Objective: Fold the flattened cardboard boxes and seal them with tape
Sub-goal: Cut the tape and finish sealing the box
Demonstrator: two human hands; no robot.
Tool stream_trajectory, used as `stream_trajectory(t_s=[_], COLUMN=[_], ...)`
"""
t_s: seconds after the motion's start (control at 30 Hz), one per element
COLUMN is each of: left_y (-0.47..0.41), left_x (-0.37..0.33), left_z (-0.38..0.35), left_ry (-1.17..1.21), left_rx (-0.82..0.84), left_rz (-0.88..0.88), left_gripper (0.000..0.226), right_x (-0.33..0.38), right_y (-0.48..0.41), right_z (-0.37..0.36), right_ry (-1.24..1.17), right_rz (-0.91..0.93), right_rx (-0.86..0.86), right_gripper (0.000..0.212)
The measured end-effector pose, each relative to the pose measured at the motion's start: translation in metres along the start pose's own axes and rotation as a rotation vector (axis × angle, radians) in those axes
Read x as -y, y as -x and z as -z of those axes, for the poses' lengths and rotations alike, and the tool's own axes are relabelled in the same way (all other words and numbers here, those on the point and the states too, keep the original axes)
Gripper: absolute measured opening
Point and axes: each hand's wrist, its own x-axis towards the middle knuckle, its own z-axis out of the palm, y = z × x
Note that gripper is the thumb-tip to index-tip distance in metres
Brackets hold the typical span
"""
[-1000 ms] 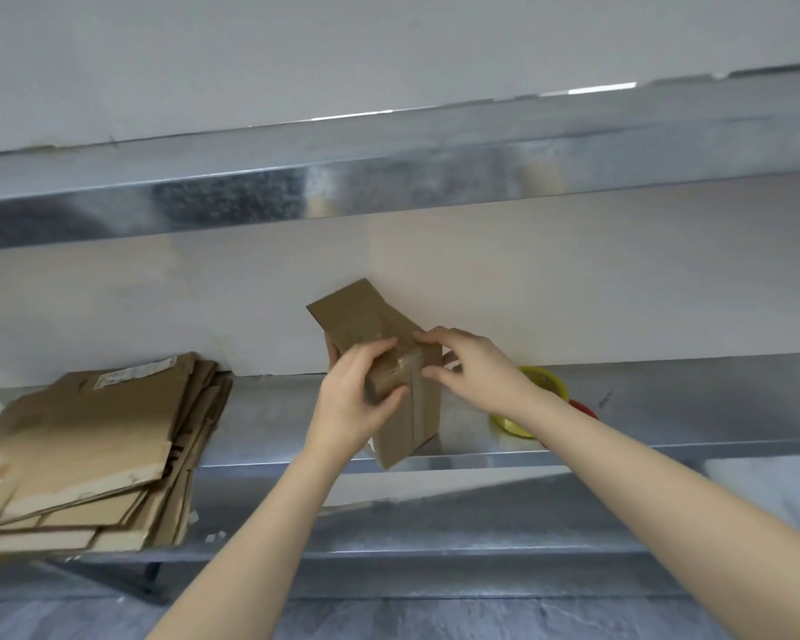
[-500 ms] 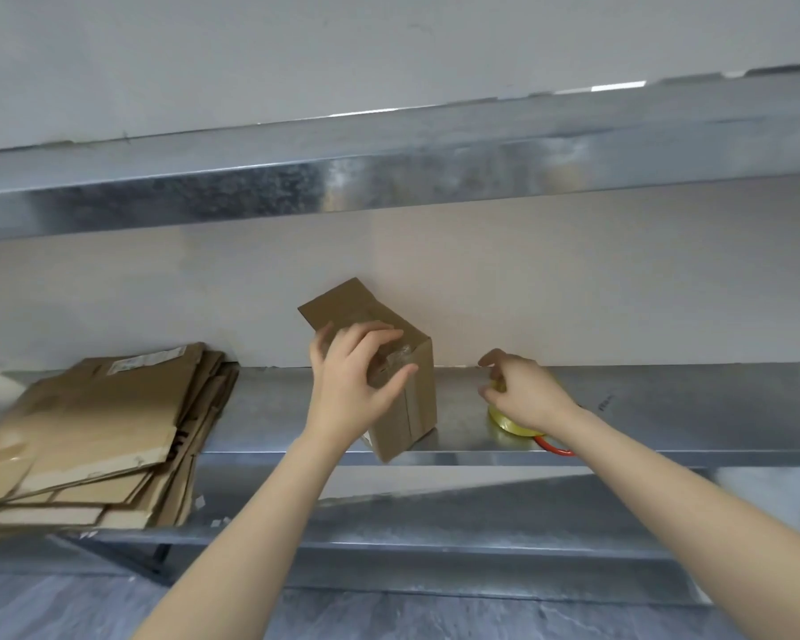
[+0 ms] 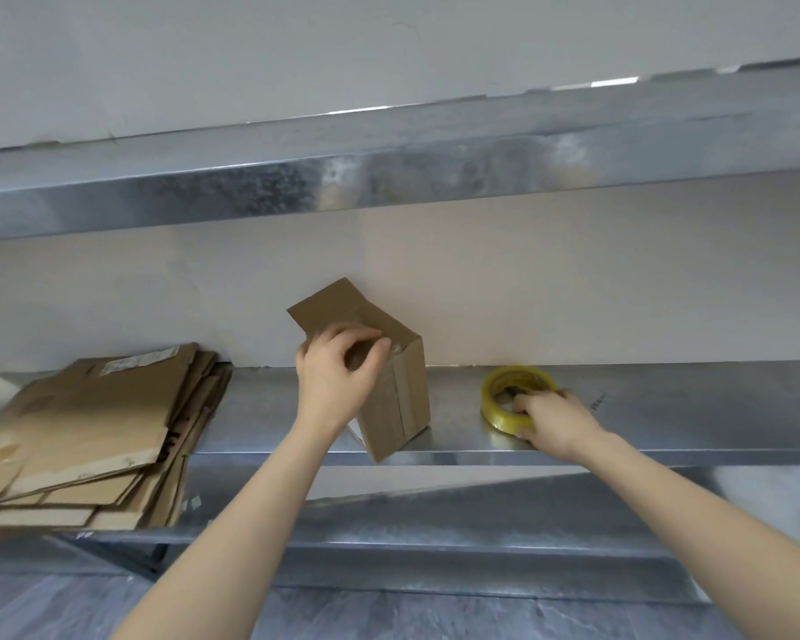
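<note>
A small folded cardboard box stands upright on the metal shelf, one flap sticking up at its top and a strip of clear tape down its front. My left hand grips the box's top edge from the left. To the right, a yellow roll of clear tape lies flat on the shelf, and my right hand rests on its near rim with fingers curled over it. At the left end of the shelf lies a stack of flattened cardboard boxes.
A second metal shelf runs overhead, close above the box. A pale wall backs the shelf. The flattened stack overhangs the shelf's front edge at the left. Grey floor shows below.
My right hand left the box, moved right and came down on the tape roll. The left hand stayed on the box top, and the box now stands on the shelf.
</note>
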Motion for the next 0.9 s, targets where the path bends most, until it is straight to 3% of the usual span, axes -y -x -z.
stream_trajectory(t_s=[0.1, 0.2, 0.3, 0.43, 0.57, 0.67, 0.9], left_y=[-0.005, -0.011, -0.015, -0.016, -0.013, -0.009, 0.004], left_x=[-0.007, -0.023, -0.044, -0.072, -0.091, -0.106, -0.147], left_z=[-0.002, -0.011, -0.033, -0.065, -0.093, -0.110, -0.138], left_ry=[-0.038, -0.049, 0.056, 0.229, 0.416, 0.439, 0.556], left_rx=[-0.071, -0.056, 0.116, 0.375, 0.562, 0.535, 0.485], left_rz=[-0.023, -0.132, -0.295, -0.189, -0.037, -0.067, -0.055], left_gripper=[0.032, 0.026, 0.021, 0.027, 0.033, 0.040, 0.022], right_x=[-0.003, -0.006, -0.010, -0.018, -0.035, -0.051, -0.081], right_y=[0.001, 0.007, 0.018, 0.041, 0.061, 0.073, 0.088], right_z=[0.005, 0.022, 0.052, 0.079, 0.084, 0.083, 0.074], right_ry=[-0.105, -0.623, -0.903, -1.135, -1.239, -1.252, -1.251], right_rz=[0.013, 0.007, 0.027, 0.148, 0.171, 0.156, 0.040], right_rx=[-0.113, -0.188, -0.220, -0.194, -0.240, -0.278, -0.398], right_gripper=[0.030, 0.023, 0.017, 0.017, 0.021, 0.014, 0.014])
